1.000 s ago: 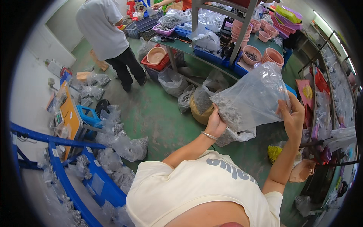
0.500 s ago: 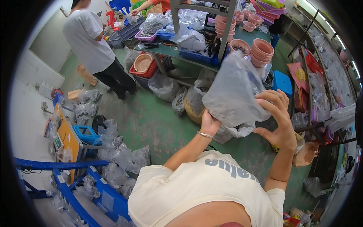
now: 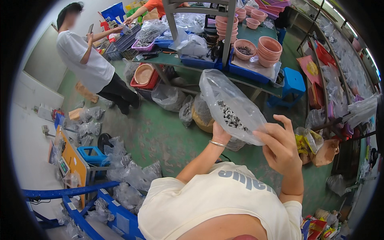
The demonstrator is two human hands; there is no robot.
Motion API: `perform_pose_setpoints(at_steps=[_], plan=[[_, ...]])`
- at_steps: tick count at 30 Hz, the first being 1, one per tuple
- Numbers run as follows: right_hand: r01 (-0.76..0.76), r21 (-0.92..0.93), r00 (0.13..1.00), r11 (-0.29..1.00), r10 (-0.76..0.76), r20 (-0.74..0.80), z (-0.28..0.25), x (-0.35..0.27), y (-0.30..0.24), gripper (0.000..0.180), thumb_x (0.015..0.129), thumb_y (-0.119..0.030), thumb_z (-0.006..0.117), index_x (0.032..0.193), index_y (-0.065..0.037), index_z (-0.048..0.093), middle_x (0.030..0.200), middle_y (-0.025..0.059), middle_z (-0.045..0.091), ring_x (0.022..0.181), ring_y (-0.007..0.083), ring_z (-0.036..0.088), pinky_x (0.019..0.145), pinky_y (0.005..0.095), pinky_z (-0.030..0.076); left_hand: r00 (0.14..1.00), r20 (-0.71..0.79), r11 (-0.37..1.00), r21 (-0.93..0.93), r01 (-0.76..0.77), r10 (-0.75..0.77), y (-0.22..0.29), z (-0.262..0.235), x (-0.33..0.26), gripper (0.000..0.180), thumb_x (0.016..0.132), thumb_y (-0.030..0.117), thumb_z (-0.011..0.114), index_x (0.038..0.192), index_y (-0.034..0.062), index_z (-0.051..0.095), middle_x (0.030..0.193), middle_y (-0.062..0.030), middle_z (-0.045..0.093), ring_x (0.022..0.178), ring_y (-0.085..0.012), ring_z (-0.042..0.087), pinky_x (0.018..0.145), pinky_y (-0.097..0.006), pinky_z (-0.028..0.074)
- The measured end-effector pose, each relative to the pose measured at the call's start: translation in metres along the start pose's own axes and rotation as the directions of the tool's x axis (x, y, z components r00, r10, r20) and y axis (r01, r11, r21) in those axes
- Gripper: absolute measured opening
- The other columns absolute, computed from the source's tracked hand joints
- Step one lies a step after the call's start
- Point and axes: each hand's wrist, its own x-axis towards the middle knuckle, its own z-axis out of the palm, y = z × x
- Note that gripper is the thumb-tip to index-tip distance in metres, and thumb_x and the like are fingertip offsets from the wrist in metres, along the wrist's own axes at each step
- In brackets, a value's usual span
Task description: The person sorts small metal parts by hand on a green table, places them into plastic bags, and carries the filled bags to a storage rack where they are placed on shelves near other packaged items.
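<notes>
In front of me I hold a clear plastic bag (image 3: 218,87) tilted, its mouth spread wide. Many small dark-and-silver parts (image 3: 231,118), seemingly metal, lie inside it. My left hand (image 3: 220,134) is under the bag's left side, closed on the plastic; its fingers are partly hidden behind it. With thumb and fingers my right hand (image 3: 278,146) pinches the bag's right rim, while the index finger sticks out. Below these hands, another clear bag (image 3: 236,145) shows in part.
Ahead is a green-topped workbench (image 3: 256,36) with stacked pink bowls (image 3: 270,52) and a blue tray (image 3: 250,73). A blue stool (image 3: 294,86) stands beside it. Filled bags (image 3: 140,174) lie at left near a blue frame (image 3: 76,191). A person in white (image 3: 86,60) stands far left; an orange-clad person (image 3: 154,6) is behind the bench.
The bag has tilted and opened, so its parts now show. My right hand has moved left and closed on its rim. The person in white has turned and reaches toward the other person's hand.
</notes>
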Motion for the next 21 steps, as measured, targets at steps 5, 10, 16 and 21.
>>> perform_pose_setpoints(at_steps=[5,10,16,21], plan=[[-0.005,-0.018,1.0,1.0,0.006,0.023,-0.007,0.003,-0.011,0.039,0.058,-0.002,0.058,0.097,0.004,0.058,0.087,0.0143,0.056,0.077,0.0253,0.056,0.082,0.0435,0.037,0.997,-0.007,0.974,0.213,-0.072,0.075,0.0,0.025,-0.002,0.037,0.091,0.032,0.032,0.121,0.0144,0.042,0.127,-0.0047,0.041,0.117,-0.0267,0.038,0.096,-0.046,0.034],[-0.033,-0.041,0.998,0.999,0.03,-0.064,-0.004,0.0,-0.008,0.043,0.059,-0.006,0.058,0.1,0.008,0.056,0.088,0.0179,0.056,0.077,0.0277,0.054,0.076,0.042,0.039,0.998,0.029,0.969,0.238,-0.062,0.057,0.0,0.023,0.002,0.035,0.091,0.031,0.033,0.122,0.0173,0.041,0.127,-0.005,0.041,0.116,-0.027,0.04,0.092,-0.049,0.036],[-0.056,-0.033,0.995,0.998,0.053,-0.086,0.001,-0.003,-0.011,0.043,0.06,-0.006,0.06,0.099,0.01,0.055,0.092,0.0188,0.055,0.079,0.0297,0.053,0.074,0.0415,0.041,0.996,-0.034,0.976,0.202,-0.075,0.084,-0.002,0.028,0.004,0.036,0.09,0.032,0.035,0.123,0.0186,0.04,0.126,-0.0056,0.042,0.114,-0.0283,0.042,0.09,-0.05,0.038],[-0.089,-0.036,0.99,0.995,0.085,-0.111,0.006,-0.004,-0.012,0.046,0.056,-0.001,0.061,0.101,0.009,0.054,0.097,0.0196,0.053,0.08,0.0326,0.051,0.072,0.0403,0.043,0.991,-0.015,0.947,0.297,-0.126,0.136,-0.002,0.031,0.005,0.036,0.089,0.032,0.036,0.123,0.0201,0.04,0.124,-0.006,0.043,0.113,-0.0286,0.043,0.089,-0.05,0.039]])
